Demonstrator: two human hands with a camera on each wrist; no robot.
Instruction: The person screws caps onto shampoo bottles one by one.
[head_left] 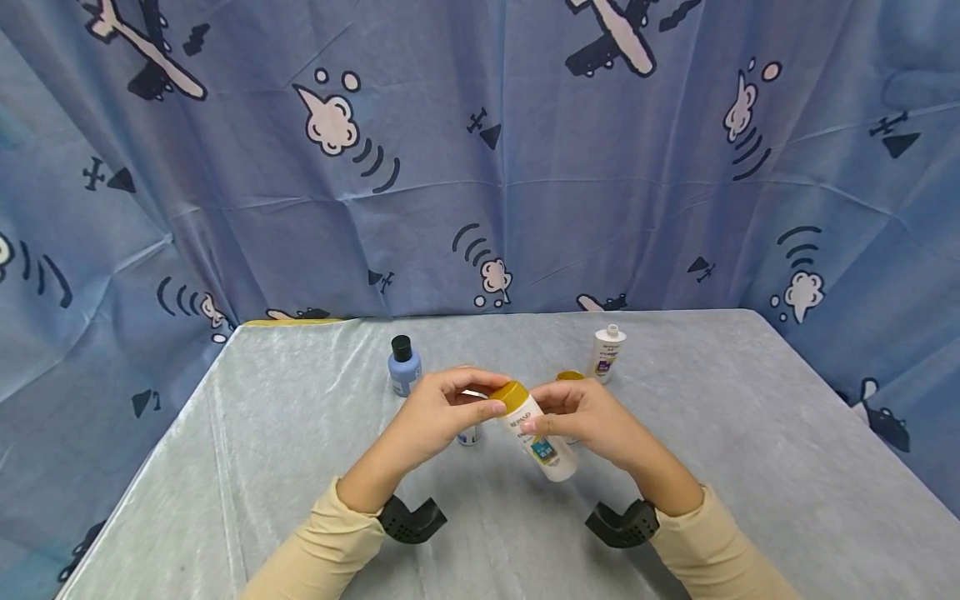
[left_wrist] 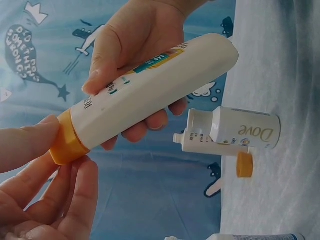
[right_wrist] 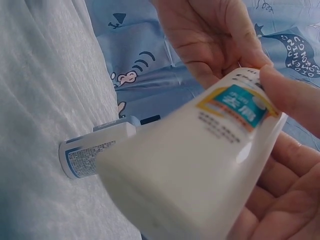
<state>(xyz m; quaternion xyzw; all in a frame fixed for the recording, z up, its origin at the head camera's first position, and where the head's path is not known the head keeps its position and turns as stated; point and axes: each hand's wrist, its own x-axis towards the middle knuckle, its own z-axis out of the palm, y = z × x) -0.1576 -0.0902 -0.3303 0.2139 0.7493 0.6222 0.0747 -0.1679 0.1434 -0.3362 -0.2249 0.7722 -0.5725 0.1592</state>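
Observation:
A white shampoo bottle point(head_left: 551, 458) with a golden-yellow cap point(left_wrist: 69, 140) is held tilted above the table, its cap end up and to the left. My left hand point(head_left: 446, 408) pinches the cap between thumb and fingers. My right hand point(head_left: 588, 415) grips the bottle's body, thumb on the labelled front and fingers behind. Seen from the right wrist, the bottle's base point(right_wrist: 145, 205) faces the camera. Past the hands, a white Dove container point(left_wrist: 250, 129) stands on the table, mostly hidden in the head view.
Behind stand a blue bottle point(head_left: 405, 371) with a black cap and a white bottle point(head_left: 606, 354) with a bare nozzle. A loose yellow cap point(left_wrist: 244, 165) sits near the Dove container. Another white-and-blue container point(right_wrist: 92, 152) is partly hidden behind my left hand. A patterned curtain point(head_left: 420, 167) hangs behind the table.

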